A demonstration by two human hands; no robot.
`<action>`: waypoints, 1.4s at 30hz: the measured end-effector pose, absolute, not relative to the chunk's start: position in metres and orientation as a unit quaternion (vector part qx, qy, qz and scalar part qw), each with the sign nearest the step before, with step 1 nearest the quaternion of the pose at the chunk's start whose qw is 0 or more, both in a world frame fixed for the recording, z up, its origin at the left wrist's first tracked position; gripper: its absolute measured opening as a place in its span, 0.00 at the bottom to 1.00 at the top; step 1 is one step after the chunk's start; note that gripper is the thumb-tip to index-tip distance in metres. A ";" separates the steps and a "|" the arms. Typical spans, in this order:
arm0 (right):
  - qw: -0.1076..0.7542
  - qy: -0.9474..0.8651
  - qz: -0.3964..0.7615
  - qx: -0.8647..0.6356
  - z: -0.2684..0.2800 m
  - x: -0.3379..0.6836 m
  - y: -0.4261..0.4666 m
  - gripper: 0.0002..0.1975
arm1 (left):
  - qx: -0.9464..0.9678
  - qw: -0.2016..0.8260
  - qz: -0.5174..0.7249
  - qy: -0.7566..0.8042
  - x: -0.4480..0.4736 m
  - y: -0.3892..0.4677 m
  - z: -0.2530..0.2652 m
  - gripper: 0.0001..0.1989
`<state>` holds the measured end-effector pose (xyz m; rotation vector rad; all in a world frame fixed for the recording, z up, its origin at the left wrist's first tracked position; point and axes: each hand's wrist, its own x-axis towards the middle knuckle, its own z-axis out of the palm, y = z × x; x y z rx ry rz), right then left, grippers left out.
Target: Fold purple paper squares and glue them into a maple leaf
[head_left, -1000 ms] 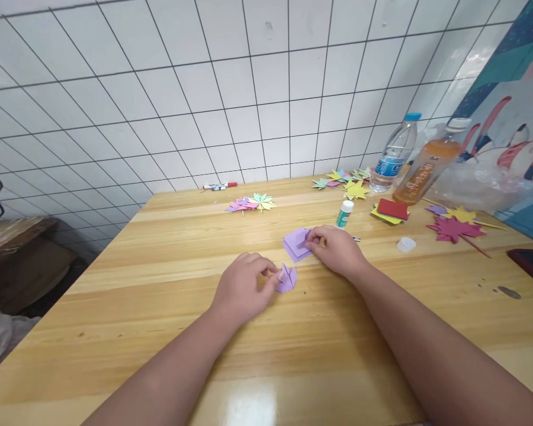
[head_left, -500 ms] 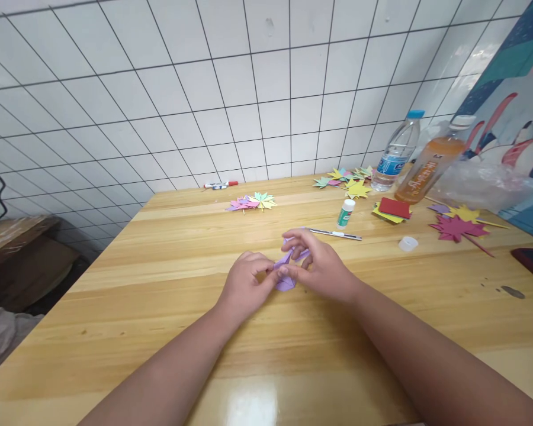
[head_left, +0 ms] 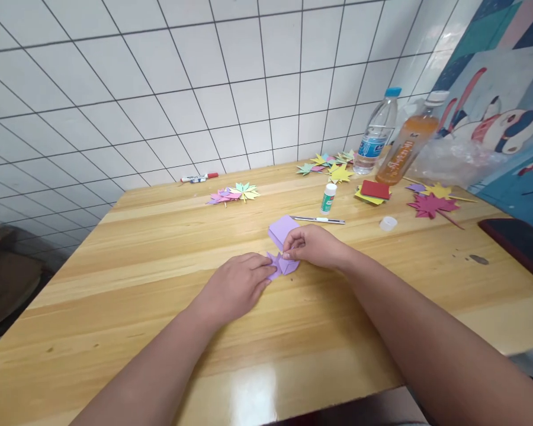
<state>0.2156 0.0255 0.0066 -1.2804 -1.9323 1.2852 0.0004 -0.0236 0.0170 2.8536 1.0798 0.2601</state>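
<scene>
A folded piece of purple paper [head_left: 288, 266] lies on the wooden table between my two hands. The fingers of my left hand [head_left: 237, 285] rest flat over its left side and hold it down against the wood. My right hand [head_left: 313, 245] pinches the upper part of this folded paper between thumb and forefinger, the other fingers curled in. Just behind, partly covered by my right fingertips, is a small stack of square purple paper [head_left: 282, 228]. A slim pen-like tool [head_left: 322, 220] lies right behind my right hand.
Beyond my right hand stand a glue stick [head_left: 327, 199], its loose cap [head_left: 388, 223], and red and yellow paper squares [head_left: 375, 190]. Two bottles [head_left: 377, 133] rise near the tiled wall. Paper leaves [head_left: 433, 204] lie right, others [head_left: 234, 194] at the back. A dark phone-like slab [head_left: 515, 245] sits far right.
My left hand has gone from pinching to lying flat on the folded paper. The right fingers have closed in, uncovering the purple stack. The view has turned slightly right.
</scene>
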 end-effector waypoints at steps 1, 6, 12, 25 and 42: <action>0.243 -0.716 0.455 -0.471 0.004 0.214 0.026 0.05 | 0.929 0.040 0.078 0.359 0.001 -0.024 0.016 0.16; 0.239 -0.752 0.367 -0.493 0.003 0.208 0.025 0.04 | 0.927 0.040 0.070 0.367 0.002 -0.028 0.015 0.16; 0.225 -0.775 0.330 -0.490 0.002 0.208 0.025 0.02 | 0.924 0.048 0.078 0.372 0.003 -0.029 0.015 0.15; 0.195 -0.783 0.294 -0.513 0.003 0.205 0.024 0.04 | 0.928 0.023 0.018 0.370 0.004 -0.032 0.024 0.19; 0.178 -0.784 0.272 -0.529 0.005 0.202 0.022 0.04 | 0.923 0.025 0.031 0.382 0.007 -0.034 0.025 0.18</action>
